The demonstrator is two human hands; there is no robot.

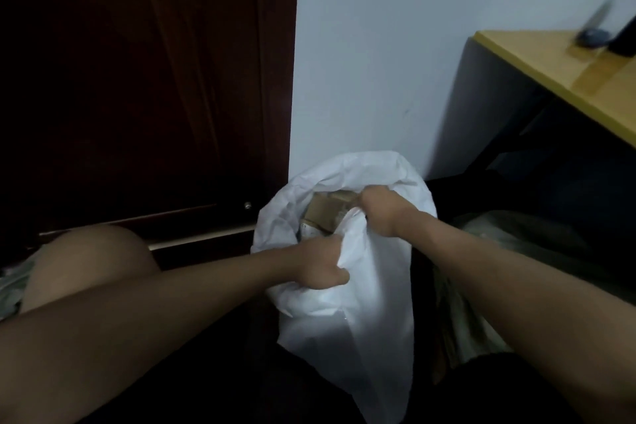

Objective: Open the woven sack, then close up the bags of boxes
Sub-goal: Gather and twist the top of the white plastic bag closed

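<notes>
Head view, only one given. White woven sack (347,286) stands on the dark floor between the person's knees, at the foot of the pale wall (378,62) and just right of the dark wooden door (144,79). Its mouth is spread open; brown cardboard boxes (327,213) show inside, near the top.

Left hand (320,268) grips the near rim, fingers curled round a fold of the white cloth, thumb on the outside. Right hand (378,213) grips the far right rim, fingers curled tight over the edge; fingertips hidden in the fabric. The two holds sit on opposite sides of the mouth, likely so the rim can be pulled apart or drawn together under control.

Judgement: sack counts as opened; closing the bags of boxes is not yet done.

Bare knee (93,262) sits left of the sack, suggesting a crouch or low seat to keep both arms above the opening. Second, clear bag (516,234) lies in shadow at right, contents unclear. Yellow-topped desk (568,79) stands upper right with blurred dark items.
</notes>
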